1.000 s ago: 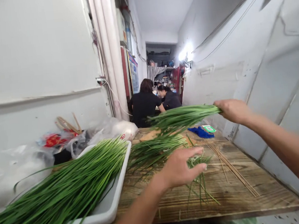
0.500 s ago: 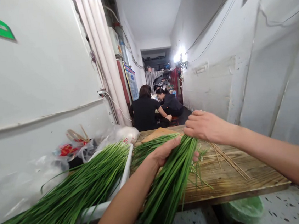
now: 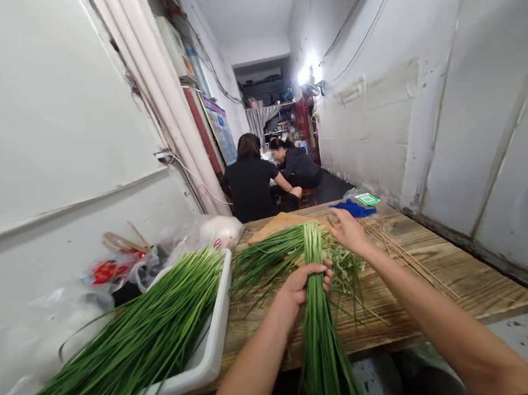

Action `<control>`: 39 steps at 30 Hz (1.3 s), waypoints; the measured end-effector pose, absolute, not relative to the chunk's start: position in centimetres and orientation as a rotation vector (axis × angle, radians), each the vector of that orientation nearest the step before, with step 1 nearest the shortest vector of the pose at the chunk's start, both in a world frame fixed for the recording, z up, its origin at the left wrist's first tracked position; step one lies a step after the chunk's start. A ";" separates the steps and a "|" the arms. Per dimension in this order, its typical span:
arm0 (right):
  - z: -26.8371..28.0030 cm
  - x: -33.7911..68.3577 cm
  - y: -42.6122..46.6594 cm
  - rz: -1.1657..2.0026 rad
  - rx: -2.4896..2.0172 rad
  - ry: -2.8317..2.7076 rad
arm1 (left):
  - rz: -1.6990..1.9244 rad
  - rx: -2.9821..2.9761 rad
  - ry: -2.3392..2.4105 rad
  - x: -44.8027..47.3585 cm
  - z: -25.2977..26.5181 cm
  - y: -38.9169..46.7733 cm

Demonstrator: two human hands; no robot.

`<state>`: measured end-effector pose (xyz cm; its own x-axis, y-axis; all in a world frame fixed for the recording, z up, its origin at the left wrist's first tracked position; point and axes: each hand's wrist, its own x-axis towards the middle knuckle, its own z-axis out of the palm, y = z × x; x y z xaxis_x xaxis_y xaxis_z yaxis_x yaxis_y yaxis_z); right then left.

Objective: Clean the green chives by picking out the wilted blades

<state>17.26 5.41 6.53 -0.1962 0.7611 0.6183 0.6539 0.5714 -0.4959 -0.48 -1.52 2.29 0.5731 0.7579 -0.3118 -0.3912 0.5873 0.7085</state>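
Note:
My left hand (image 3: 307,281) is wrapped round a bunch of Chinese chives (image 3: 321,317), just below the pale cut ends. The bunch stands with those ends up, and its long green leaves hang over the table's near edge. Beside the pale ends, on their right, my right hand (image 3: 347,231) has its fingers drawn together; whatever is between them is too small to make out. Behind the bunch, more chives (image 3: 267,250) lie on the wooden table (image 3: 400,321). Loose trimmings (image 3: 344,267) are scattered under my right hand.
A white tray (image 3: 218,347) heaped with chives (image 3: 164,321) stands at the left. Thin sticks (image 3: 412,257) lie to the right, with a blue cloth (image 3: 354,208) and a QR-code card (image 3: 367,199) farther back. Two people (image 3: 250,183) sit beyond the table.
The bunch has swung from a slant to nearly upright in my left hand. My right hand has come off its top ends to the right side. The view has shifted, showing the blue cloth.

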 end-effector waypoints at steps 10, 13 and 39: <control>-0.1 15.1 6.5 1.491 -0.910 -1.395 | 0.679 0.678 0.640 -1.5 -1.5 1.8; -0.2 15.5 6.2 1.661 -0.851 -1.281 | 0.725 0.623 0.643 -1.2 -1.6 1.6; -0.1 17.1 7.2 1.629 -0.830 -0.884 | 0.996 0.773 0.988 -2.5 0.1 0.7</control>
